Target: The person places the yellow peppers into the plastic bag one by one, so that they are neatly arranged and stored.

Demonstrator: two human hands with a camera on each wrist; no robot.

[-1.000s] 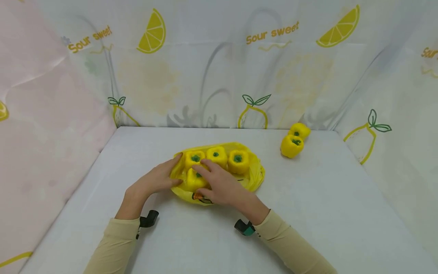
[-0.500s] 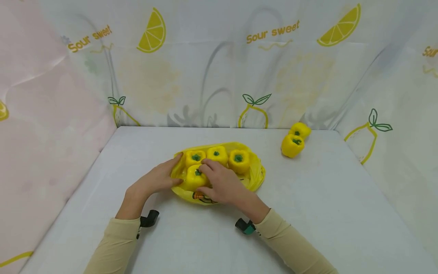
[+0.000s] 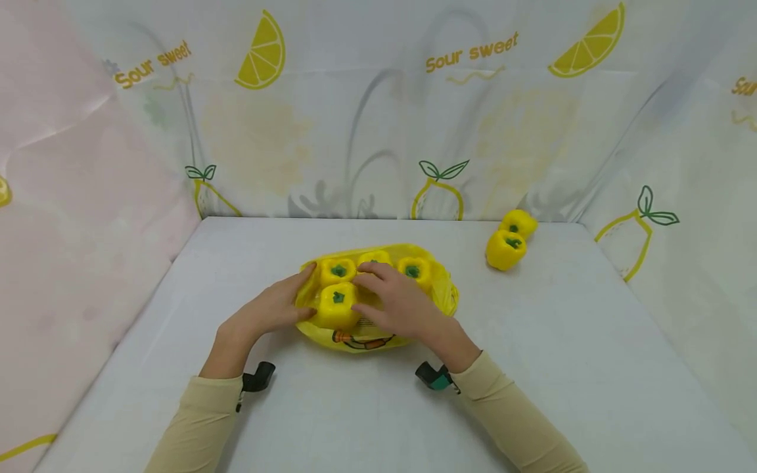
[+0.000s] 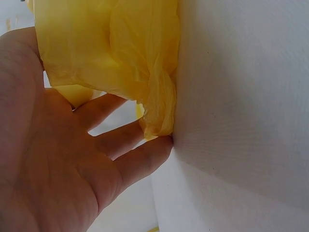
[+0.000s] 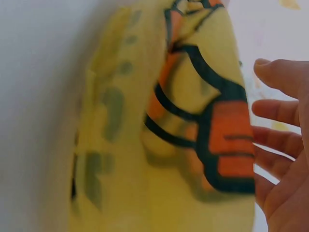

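Observation:
A yellow plastic bag [image 3: 378, 343] lies with its mouth spread on the white table, an orange and black print on its near side. Inside it are several yellow bell peppers [image 3: 338, 313], upright with green stems. My left hand [image 3: 269, 309] holds the bag's left side, thumb and index finger hooked over the rim; in the left wrist view, crumpled yellow film [image 4: 145, 63] hangs beside its fingers. My right hand [image 3: 399, 302] hovers over the bag's mouth with spread fingers, just right of the front pepper, and partly hides the back middle one. The right wrist view shows its fingers holding nothing.
Two more yellow bell peppers, a near one [image 3: 506, 250] and a far one [image 3: 518, 224], stand close together at the back right of the white table [image 3: 568, 341]. A lemon-printed cloth [image 3: 378, 118] hangs behind the table's far edge.
The right hand has let go of the front pepper and moved right and slightly up. That pepper sits upright, slightly left of before. The left hand has stayed on the rim.

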